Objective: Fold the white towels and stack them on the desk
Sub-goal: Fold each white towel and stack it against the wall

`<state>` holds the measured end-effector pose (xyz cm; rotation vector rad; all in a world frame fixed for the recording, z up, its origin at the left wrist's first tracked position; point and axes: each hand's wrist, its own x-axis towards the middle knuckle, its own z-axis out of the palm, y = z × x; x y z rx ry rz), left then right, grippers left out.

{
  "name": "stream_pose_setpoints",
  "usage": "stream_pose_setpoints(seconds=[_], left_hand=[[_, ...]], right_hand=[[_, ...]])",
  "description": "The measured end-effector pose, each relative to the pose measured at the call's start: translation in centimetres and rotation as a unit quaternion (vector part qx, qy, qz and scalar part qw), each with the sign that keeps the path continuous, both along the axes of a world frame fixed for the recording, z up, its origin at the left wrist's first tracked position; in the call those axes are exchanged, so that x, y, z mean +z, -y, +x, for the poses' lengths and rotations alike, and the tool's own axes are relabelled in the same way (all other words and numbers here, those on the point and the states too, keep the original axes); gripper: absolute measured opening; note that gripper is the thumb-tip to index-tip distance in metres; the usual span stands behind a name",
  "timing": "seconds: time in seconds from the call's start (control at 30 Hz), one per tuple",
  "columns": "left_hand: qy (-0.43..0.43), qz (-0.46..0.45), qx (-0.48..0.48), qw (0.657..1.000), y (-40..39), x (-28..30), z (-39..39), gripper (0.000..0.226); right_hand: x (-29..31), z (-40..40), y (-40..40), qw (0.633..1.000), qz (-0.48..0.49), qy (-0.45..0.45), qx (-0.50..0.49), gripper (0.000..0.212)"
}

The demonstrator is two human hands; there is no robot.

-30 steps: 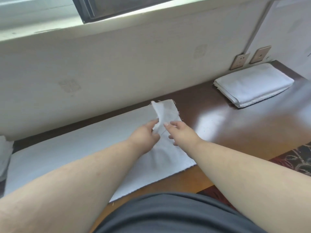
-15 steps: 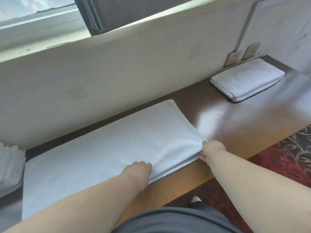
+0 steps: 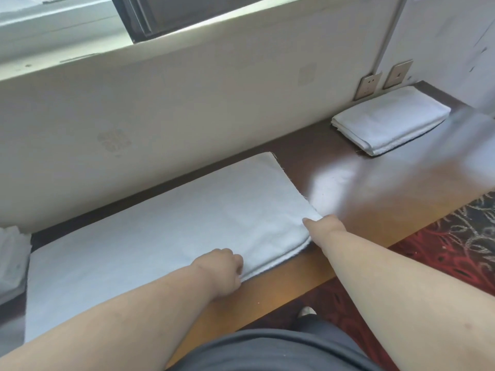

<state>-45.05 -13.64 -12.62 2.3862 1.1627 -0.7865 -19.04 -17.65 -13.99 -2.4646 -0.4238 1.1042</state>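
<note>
A long white towel [image 3: 166,226], folded lengthwise, lies flat along the dark wooden desk [image 3: 375,188]. My left hand [image 3: 222,269] grips its near edge with curled fingers, a little left of the right end. My right hand [image 3: 325,227] pinches the near right corner, fingers tucked under the cloth. A folded white towel [image 3: 391,121] sits at the desk's far right by the wall.
More white cloth [image 3: 10,255] is heaped at the left edge. Two wall sockets [image 3: 383,80] sit above the folded towel. A low wall under a window ledge [image 3: 80,60] backs the desk. Red patterned carpet [image 3: 442,250] lies beyond the desk's front edge.
Both hands brought the far edge of the towel toward me, doubling it lengthwise. They now sit at its near edge. In the last half second they barely shifted.
</note>
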Motion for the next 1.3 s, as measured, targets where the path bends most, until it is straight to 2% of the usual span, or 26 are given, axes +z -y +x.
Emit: stream_pose_setpoints(seconds=[0.07,0.13,0.27,0.33,0.4,0.47,0.53,0.6,0.67,0.73,0.77,0.8,0.83,0.87,0.9,0.93,0.97,1.13,1.3], left_hand=[[0.069,-0.012,0.048,0.996,-0.3,0.0,1.5,0.031],[0.154,-0.038,0.139,0.977,-0.9,0.2,3.5,0.028],[0.274,-0.077,0.317,0.905,-3.1,1.5,8.7,0.020],[0.304,-0.133,0.408,0.851,-4.5,2.6,11.2,0.031],[0.284,-0.175,0.461,0.822,-5.7,3.6,13.3,0.048],[0.255,-0.161,0.462,0.834,-6.5,4.1,14.6,0.052],[0.224,-0.113,0.422,0.871,-7.2,4.0,15.4,0.045],[0.199,-0.080,0.399,0.892,-7.9,3.9,15.7,0.035],[0.209,-0.055,0.401,0.890,-8.4,3.9,15.6,0.032],[0.219,-0.060,0.443,0.867,-8.2,5.3,14.9,0.030],[0.179,-0.032,0.371,0.910,-7.8,5.0,14.2,0.029],[0.103,0.020,0.252,0.962,-7.6,4.8,13.7,0.029],[0.066,0.061,0.212,0.973,-7.6,5.5,13.1,0.028],[0.079,0.065,0.238,0.966,-7.8,6.4,12.4,0.028],[0.149,0.042,0.325,0.933,-7.9,7.2,11.7,0.030],[0.233,0.001,0.420,0.877,-8.5,8.2,10.9,0.032],[0.278,-0.001,0.471,0.837,-8.5,9.0,9.8,0.033],[0.323,0.029,0.462,0.826,-7.8,11.5,2.1,0.033],[0.445,-0.016,0.479,0.757,-6.2,14.5,-7.1,0.058]], right_hand=[[-0.3,0.3,-0.2,1.000,0.019,-0.013,0.012,0.033],[-0.5,0.1,-0.2,0.997,0.059,-0.040,0.019,0.024],[0.2,-1.2,-0.1,0.985,0.148,-0.065,0.054,0.016],[0.8,-1.7,-0.1,0.976,0.172,-0.065,0.116,0.011],[1.7,-2.2,-0.3,0.966,0.178,-0.062,0.176,0.009],[2.2,-2.8,-0.5,0.957,0.186,-0.053,0.218,0.014],[2.6,-3.4,-0.5,0.949,0.201,-0.038,0.241,0.019],[2.9,-3.9,-0.4,0.940,0.216,-0.026,0.262,0.023],[3.2,-4.3,-0.3,0.931,0.228,-0.014,0.285,0.026],[3.6,-4.8,-0.2,0.919,0.230,-0.001,0.321,0.019],[3.8,-5.2,-0.2,0.911,0.232,0.004,0.341,0.019],[4.1,-5.5,-0.3,0.904,0.235,0.008,0.357,0.019],[4.4,-5.9,-0.4,0.899,0.235,0.009,0.370,0.018],[4.9,-6.4,-0.6,0.895,0.235,0.008,0.379,0.016],[5.4,-7.0,-0.7,0.891,0.236,0.006,0.387,0.015],[6.0,-7.7,-1.0,0.886,0.239,0.003,0.396,0.014],[6.5,-8.6,-1.2,0.881,0.243,0.001,0.406,0.015],[9.7,-15.2,-2.0,0.850,0.278,-0.027,0.446,0.027],[12.4,-22.7,-1.6,0.816,0.308,-0.069,0.485,0.027]])
